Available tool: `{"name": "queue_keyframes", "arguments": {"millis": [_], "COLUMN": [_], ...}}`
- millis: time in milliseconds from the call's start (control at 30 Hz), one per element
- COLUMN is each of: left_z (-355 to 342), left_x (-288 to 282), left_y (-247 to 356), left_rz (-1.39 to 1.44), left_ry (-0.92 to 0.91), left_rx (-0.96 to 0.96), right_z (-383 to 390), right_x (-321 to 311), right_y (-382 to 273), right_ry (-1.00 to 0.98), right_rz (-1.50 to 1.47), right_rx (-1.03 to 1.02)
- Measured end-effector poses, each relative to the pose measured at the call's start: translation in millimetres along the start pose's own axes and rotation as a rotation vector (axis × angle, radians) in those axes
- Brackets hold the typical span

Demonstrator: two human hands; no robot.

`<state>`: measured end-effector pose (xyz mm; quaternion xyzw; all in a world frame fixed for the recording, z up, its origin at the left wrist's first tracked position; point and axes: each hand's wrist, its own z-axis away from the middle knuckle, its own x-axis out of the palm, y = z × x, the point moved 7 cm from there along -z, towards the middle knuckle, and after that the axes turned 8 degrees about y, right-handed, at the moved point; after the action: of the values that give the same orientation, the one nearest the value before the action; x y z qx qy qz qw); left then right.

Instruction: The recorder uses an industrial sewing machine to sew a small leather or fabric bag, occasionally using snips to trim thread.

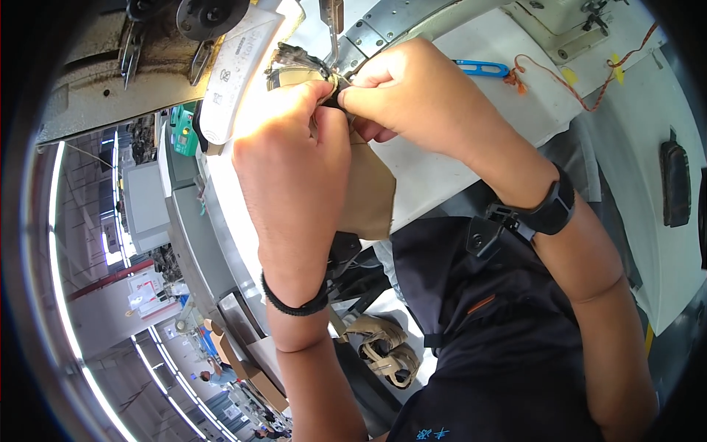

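A tan fabric piece [370, 195] hangs down between my hands, its top part gathered at the fingertips. My left hand [294, 162] is closed in a pinch on its upper edge, brightly lit from above. From the right, my right hand [412, 96] pinches the same spot, thumb and forefinger together. Dark bunched material [298, 57] lies just beyond the left fingers. The slim metal needle area of a sewing machine [333, 33] comes down right beside the fingertips. What exactly lies between the fingertips is partly hidden.
A blue-handled tool [482, 68] on an orange cord [549, 66] lies on the white table [471, 132] to the right. A white machine cover [239, 77] stands close by my left hand. Tan fabric pieces [379, 350] sit lower down, near my lap.
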<state>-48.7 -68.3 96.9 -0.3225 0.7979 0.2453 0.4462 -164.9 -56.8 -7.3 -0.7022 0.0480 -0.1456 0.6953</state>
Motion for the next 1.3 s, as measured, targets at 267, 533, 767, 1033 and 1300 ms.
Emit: {"name": "queue_keyframes", "arguments": {"millis": [267,533,767,1033,1300], "left_z": [7,6,26,98,110], "left_x": [3,5,7,6,55], "left_y": [11,16,15,-37,-116], "left_rz": [-0.002,-0.029,0.092,0.384,1.22], "left_ry": [0.128,0.128,0.178,0.141,-0.084], "left_rx": [-0.079,-0.143,-0.118,-0.414,-0.905], "right_z": [-1,2,14,41,48], "right_x": [1,4,13,32,36], "right_y": [6,8,23,16,25], "right_ry": [-0.094,-0.184,-0.119,0.227,0.173], "right_rz": [-0.106,-0.311,-0.567,-0.272,-0.428], "right_rx": [0.064,0.154,0.283,-0.086,-0.008]}}
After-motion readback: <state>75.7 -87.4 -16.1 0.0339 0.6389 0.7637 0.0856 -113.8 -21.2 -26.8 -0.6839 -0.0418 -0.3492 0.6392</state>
